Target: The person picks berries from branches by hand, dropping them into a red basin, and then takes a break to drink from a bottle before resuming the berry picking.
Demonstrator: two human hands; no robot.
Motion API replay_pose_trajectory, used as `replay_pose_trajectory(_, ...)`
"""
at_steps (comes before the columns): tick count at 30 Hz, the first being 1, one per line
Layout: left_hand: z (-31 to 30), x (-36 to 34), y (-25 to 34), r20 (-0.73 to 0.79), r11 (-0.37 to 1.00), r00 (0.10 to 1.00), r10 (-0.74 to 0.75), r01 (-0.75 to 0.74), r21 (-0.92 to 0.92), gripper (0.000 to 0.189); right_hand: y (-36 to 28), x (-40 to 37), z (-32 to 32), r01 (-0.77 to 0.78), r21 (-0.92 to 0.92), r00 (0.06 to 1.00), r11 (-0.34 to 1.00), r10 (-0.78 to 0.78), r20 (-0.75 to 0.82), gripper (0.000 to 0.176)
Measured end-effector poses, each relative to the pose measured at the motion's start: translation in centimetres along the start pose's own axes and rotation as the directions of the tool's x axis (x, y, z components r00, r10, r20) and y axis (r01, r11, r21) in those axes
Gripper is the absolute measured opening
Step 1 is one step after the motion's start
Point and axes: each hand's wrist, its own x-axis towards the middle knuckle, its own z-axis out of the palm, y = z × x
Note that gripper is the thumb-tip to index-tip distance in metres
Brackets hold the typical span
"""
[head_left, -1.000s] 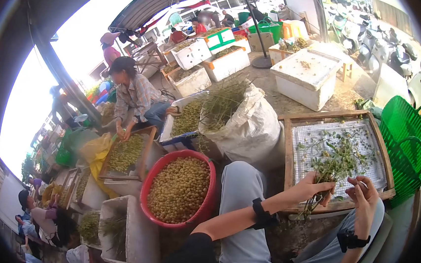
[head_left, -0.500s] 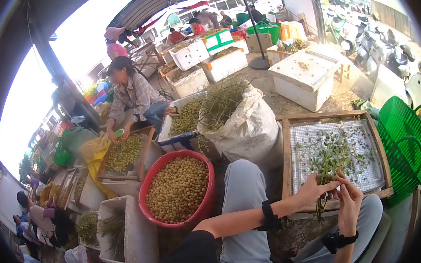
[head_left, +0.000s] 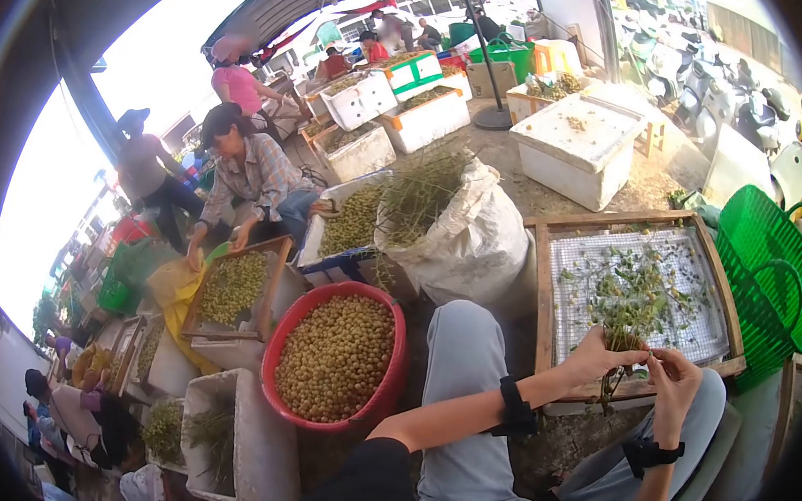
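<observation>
My left hand (head_left: 598,358) is closed around a bunch of leafy green stems (head_left: 630,311), at the front edge of a wood-framed mesh screen (head_left: 562,301). The upper leaves spread over the white mesh, and the stem ends hang below my fingers. Close beside it, my right hand (head_left: 675,378) has its fingers pinched together at the lower right of the bunch. What sits between those fingertips is too small to make out. Small leaves and bits lie scattered on the mesh.
A red basin (head_left: 271,372) of round yellowish fruits stands left of my knee. Behind it is a white sack (head_left: 482,243) stuffed with stems. Green baskets (head_left: 767,242) stand at the right. A co-worker (head_left: 261,169) sits at a wooden-framed tray (head_left: 276,283) of fruits. Foam boxes (head_left: 573,160) stand beyond.
My right hand has shifted slightly right and down from the bunch; my left keeps its hold. The seated co-worker's hands have moved apart. A person in pink behind stands more upright.
</observation>
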Motion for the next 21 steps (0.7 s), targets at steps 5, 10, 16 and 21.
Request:
replay_pose_trajectory(5, -0.5, 0.3, -0.1, 0.016, 1.000, 1.000, 0.020, -0.020, 0.022, 0.024, -0.1, -0.1, 0.0, -0.026, -0.013, 1.000, 1.000, 0.026, -0.007, 0.005)
replay_pose_trajectory(10, -1.3, 0.9, -0.9, 0.047, 0.997, 0.998, -0.033, 0.029, 0.071, 0.025, -1.0, -0.2, 0.2, -0.049, 0.021, 0.996, 0.999, 0.048, 0.075, 0.010)
replay_pose_trajectory(16, -1.1, 0.0, 0.0, 0.066, 0.997, 0.995, -0.071, 0.071, 0.000, 0.026, -0.6, -0.1, 0.0, -0.066, 0.068, 0.987, 0.996, 0.055, 0.151, 0.013)
replay_pose_trajectory(21, -1.2, 0.0, -0.2, 0.091, 0.993, 0.990, -0.111, 0.113, -0.019, 0.027, -1.1, -0.3, 0.2, -0.097, 0.112, 0.976, 0.989, 0.073, 0.204, 0.014)
